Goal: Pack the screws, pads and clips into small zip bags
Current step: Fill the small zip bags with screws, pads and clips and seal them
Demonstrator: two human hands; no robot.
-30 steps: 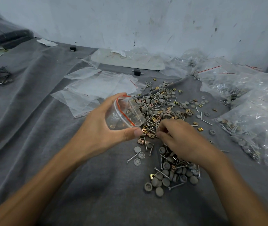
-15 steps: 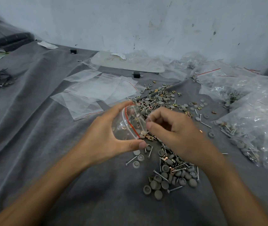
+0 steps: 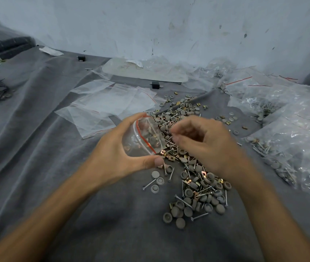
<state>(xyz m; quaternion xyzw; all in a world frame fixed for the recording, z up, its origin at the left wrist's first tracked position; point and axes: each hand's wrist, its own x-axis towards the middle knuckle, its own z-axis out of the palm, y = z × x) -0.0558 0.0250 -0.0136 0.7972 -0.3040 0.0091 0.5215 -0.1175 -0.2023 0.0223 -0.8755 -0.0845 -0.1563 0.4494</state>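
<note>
Bag (image 3: 143, 138) mouth faces right; left hand (image 3: 112, 157) grip curls round it; right hand (image 3: 209, 146) grip blurred, cannot tell.

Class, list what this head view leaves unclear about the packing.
- Head view: what the right hand pinches, if anything; its curled fingers are motion-blurred.
- Head view: how many parts are in the zip bag; the left hand and creased plastic hide them.
- Head view: the filled bags run off the right edge.
</note>
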